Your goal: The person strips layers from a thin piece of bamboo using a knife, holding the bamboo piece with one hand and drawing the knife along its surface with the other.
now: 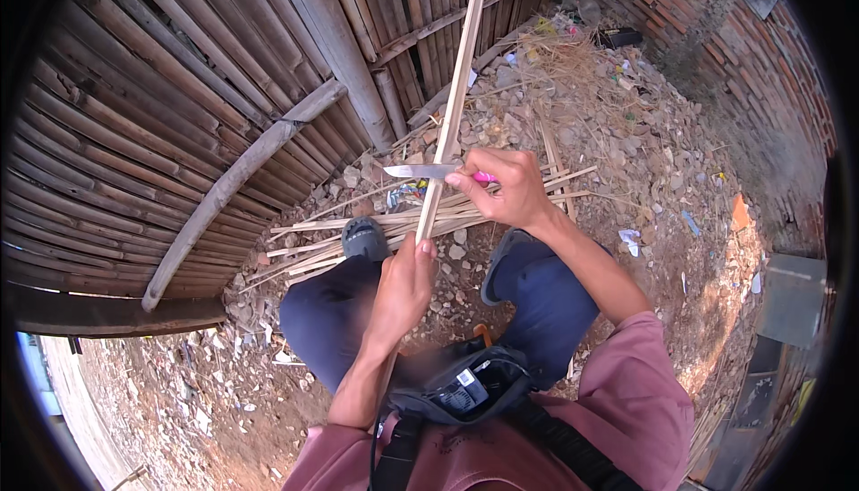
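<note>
My left hand (405, 287) is closed round the lower part of a long pale bamboo strip (461, 79), which slants up and away from me. In my right hand (506, 188) is a knife (420, 170) with a pink handle, gripped in closed fingers. Its blade points left and lies across the strip, above my left hand. Whether the edge cuts into the strip I cannot tell. Several loose bamboo strips (313, 249) lie on the ground beyond and between my feet.
A bamboo slat wall (143, 133) with a thick crossing pole (242, 182) rises on the left. A brick wall (743, 61) curves along the right. The ground is stony, with scraps of litter (629, 240). A black pouch (465, 388) sits at my waist, between my bent knees.
</note>
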A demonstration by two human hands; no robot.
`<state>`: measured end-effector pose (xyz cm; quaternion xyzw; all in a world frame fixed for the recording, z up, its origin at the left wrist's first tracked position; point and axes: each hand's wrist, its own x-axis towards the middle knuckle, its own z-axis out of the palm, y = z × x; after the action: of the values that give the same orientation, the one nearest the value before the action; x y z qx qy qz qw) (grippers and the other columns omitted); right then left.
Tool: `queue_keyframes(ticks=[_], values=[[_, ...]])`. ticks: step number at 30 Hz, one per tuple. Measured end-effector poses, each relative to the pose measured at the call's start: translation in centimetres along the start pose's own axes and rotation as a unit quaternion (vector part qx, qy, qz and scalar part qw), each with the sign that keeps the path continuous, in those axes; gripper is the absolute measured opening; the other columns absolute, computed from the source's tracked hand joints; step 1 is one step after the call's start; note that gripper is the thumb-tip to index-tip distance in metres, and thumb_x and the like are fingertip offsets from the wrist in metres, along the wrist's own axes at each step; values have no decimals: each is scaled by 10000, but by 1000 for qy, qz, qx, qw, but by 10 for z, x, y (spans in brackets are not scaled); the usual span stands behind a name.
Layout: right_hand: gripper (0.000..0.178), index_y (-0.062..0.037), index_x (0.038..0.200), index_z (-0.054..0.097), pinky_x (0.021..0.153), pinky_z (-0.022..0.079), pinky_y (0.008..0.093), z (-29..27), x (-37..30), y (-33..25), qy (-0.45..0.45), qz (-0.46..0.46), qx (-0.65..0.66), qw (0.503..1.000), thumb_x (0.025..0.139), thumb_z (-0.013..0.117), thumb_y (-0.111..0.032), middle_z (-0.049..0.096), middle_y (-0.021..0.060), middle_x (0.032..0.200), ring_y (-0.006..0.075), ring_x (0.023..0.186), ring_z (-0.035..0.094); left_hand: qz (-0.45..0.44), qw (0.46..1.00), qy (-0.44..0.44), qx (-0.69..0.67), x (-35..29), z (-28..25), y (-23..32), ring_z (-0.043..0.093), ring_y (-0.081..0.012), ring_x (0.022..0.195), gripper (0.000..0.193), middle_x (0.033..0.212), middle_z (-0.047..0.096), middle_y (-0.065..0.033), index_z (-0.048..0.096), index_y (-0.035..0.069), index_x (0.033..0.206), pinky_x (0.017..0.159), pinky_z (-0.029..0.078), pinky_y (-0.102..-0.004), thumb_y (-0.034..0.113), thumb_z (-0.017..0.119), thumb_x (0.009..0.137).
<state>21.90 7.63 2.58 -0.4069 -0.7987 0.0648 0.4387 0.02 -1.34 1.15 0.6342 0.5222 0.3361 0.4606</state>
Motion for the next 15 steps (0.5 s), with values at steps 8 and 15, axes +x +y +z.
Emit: queue_keyframes(ticks=[8, 15], values=[[248, -100, 808, 681, 480, 459, 389, -2, 0, -4, -19, -3, -8, 1000, 940, 807, -268, 679, 33, 693, 239, 546, 666, 7, 1000, 2, -2, 0, -3, 3, 470, -154, 571, 326, 642, 484, -54, 582, 28, 1025, 569, 413, -372, 233, 390, 1192], [271, -44, 777, 670, 499, 454, 371, -2, -2, -9, -40, -31, -14, 999, 924, 843, -193, 666, 85, 676, 249, 549, 650, 6, 1000, 5, 4, -3, -2, -1, 456, -150, 565, 312, 634, 476, -45, 576, 26, 1025, 559, 402, -362, 217, 393, 1191]])
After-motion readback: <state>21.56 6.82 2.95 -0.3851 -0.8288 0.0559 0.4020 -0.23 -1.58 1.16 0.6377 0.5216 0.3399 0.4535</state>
